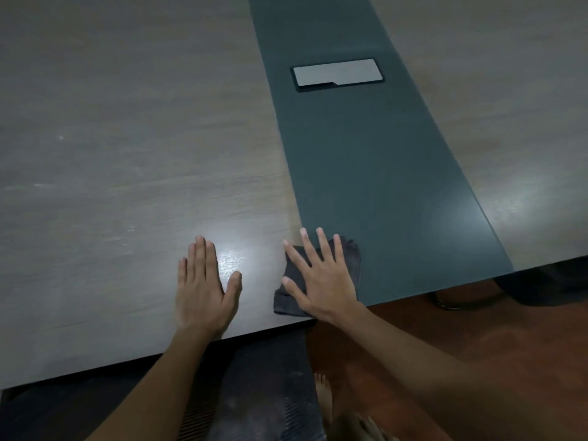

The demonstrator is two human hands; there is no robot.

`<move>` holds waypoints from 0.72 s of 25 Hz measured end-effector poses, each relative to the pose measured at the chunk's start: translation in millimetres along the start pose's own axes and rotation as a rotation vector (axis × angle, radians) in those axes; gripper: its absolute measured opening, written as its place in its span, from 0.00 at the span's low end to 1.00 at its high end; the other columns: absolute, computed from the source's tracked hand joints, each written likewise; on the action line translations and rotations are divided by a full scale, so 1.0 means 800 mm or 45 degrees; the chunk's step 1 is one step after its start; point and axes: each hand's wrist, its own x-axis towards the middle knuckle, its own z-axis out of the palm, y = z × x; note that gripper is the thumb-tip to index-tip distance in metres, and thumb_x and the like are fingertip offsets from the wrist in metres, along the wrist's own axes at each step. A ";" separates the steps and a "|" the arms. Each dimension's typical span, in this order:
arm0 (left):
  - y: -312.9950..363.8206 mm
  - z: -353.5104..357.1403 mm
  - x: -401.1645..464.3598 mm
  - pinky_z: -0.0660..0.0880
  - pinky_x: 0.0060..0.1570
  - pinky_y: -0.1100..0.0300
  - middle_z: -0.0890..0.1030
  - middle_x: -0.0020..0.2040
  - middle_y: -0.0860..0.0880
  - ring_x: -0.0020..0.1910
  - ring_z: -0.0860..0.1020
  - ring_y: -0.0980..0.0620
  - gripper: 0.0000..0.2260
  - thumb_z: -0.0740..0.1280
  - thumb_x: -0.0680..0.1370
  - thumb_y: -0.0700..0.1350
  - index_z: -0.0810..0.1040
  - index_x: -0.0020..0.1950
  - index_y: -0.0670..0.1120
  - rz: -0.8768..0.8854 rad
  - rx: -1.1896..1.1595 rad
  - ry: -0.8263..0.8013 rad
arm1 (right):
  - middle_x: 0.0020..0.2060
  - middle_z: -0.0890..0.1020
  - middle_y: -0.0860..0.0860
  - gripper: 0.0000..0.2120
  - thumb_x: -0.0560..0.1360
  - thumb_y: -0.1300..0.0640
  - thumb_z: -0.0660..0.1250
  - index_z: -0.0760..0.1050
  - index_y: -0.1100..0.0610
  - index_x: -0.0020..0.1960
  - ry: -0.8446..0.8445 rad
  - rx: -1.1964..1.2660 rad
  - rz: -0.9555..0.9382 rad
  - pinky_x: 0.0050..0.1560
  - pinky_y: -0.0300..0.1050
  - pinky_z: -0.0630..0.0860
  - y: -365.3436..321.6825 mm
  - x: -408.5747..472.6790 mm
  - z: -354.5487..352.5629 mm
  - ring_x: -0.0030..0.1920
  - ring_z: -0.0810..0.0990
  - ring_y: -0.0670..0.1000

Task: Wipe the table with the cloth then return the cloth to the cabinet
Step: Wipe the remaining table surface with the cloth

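A large wood-grain table with a dark grey centre strip fills the view. A dark grey cloth lies flat near the table's front edge, across the seam between wood and strip. My right hand presses on the cloth with fingers spread and straight. My left hand rests flat on the bare wood to the left of the cloth, fingers together. No cabinet is in view.
A rectangular silver cover plate is set into the centre strip farther back. Below the table's front edge are a reddish-brown floor, a bare foot and a dark chair base at the right.
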 end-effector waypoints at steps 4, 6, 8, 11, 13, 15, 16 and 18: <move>0.001 -0.003 0.000 0.41 0.79 0.50 0.42 0.82 0.45 0.80 0.40 0.51 0.34 0.44 0.82 0.62 0.44 0.81 0.42 -0.001 -0.047 0.019 | 0.82 0.53 0.60 0.40 0.79 0.27 0.44 0.52 0.48 0.84 -0.009 -0.008 -0.051 0.77 0.71 0.47 -0.036 0.026 0.000 0.82 0.47 0.65; 0.000 -0.005 -0.002 0.41 0.79 0.50 0.42 0.82 0.45 0.80 0.39 0.51 0.34 0.44 0.82 0.62 0.43 0.81 0.42 0.004 -0.064 0.016 | 0.82 0.52 0.60 0.39 0.80 0.27 0.44 0.53 0.47 0.84 0.002 -0.041 -0.037 0.78 0.71 0.46 -0.042 0.027 -0.003 0.82 0.47 0.65; -0.002 -0.007 -0.002 0.42 0.79 0.49 0.40 0.82 0.45 0.80 0.37 0.52 0.34 0.43 0.82 0.61 0.42 0.81 0.42 0.012 -0.069 0.024 | 0.83 0.52 0.59 0.36 0.81 0.28 0.44 0.53 0.46 0.83 0.032 -0.067 -0.003 0.78 0.71 0.46 -0.047 0.011 -0.001 0.82 0.47 0.64; 0.000 -0.008 -0.003 0.41 0.79 0.49 0.39 0.82 0.46 0.80 0.36 0.52 0.34 0.43 0.82 0.61 0.41 0.81 0.42 0.006 -0.091 0.016 | 0.83 0.53 0.56 0.35 0.81 0.29 0.46 0.52 0.44 0.83 0.064 -0.053 -0.032 0.78 0.71 0.47 -0.050 -0.015 0.008 0.82 0.48 0.64; -0.001 -0.009 -0.003 0.41 0.79 0.49 0.38 0.81 0.46 0.79 0.36 0.52 0.34 0.43 0.82 0.61 0.39 0.81 0.42 0.003 -0.081 0.019 | 0.83 0.56 0.55 0.35 0.81 0.29 0.49 0.55 0.44 0.83 0.111 -0.049 -0.047 0.78 0.71 0.49 -0.050 -0.018 0.011 0.82 0.50 0.63; -0.002 -0.009 -0.002 0.40 0.78 0.49 0.37 0.81 0.45 0.79 0.35 0.51 0.34 0.42 0.82 0.61 0.38 0.81 0.42 0.019 -0.071 -0.001 | 0.82 0.60 0.54 0.35 0.80 0.29 0.51 0.59 0.44 0.82 0.159 -0.042 -0.036 0.77 0.71 0.51 -0.051 -0.013 0.009 0.82 0.54 0.63; -0.002 -0.010 -0.001 0.39 0.78 0.49 0.37 0.81 0.45 0.79 0.34 0.52 0.34 0.42 0.82 0.61 0.38 0.81 0.42 0.033 -0.077 -0.004 | 0.81 0.61 0.54 0.35 0.80 0.29 0.52 0.60 0.45 0.82 0.183 -0.044 -0.036 0.77 0.71 0.52 -0.050 -0.010 0.007 0.81 0.56 0.63; -0.005 -0.010 0.003 0.38 0.78 0.48 0.37 0.81 0.46 0.79 0.34 0.52 0.34 0.43 0.82 0.61 0.39 0.81 0.42 0.067 -0.108 -0.021 | 0.81 0.61 0.54 0.36 0.79 0.29 0.53 0.60 0.45 0.82 0.193 -0.057 -0.037 0.77 0.70 0.53 -0.052 -0.011 0.010 0.81 0.57 0.62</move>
